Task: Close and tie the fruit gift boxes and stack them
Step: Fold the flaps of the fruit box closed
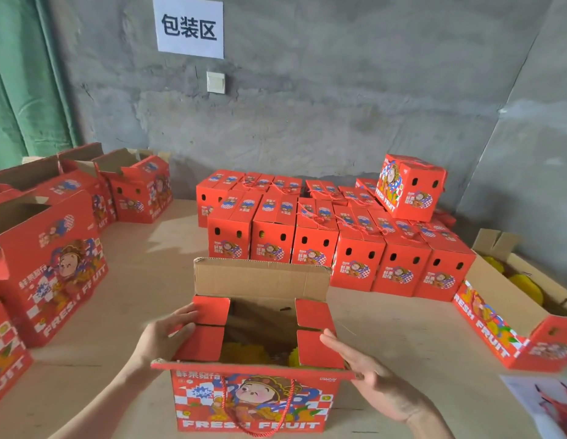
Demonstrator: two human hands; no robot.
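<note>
A red fruit gift box [253, 403] stands in front of me with its top open. Its far brown flap [260, 280] stands upright, and yellow fruit [244, 353] shows inside. My left hand [163, 335] presses the left side flaps [206, 327] inward with straight fingers. My right hand [371, 378] rests flat against the right side flaps [317, 331]. A red cord handle [260, 432] hangs down the front face. Closed, tied boxes [339, 248] stand in rows behind, with one box [409, 188] stacked on top of them.
Several open red boxes [51, 264] stand along the left on the brown table. At the right lies an open box [510, 318] holding yellow fruit. A bag of red cords [551, 403] lies at the lower right. A grey wall with a paper sign [188, 26] rises behind.
</note>
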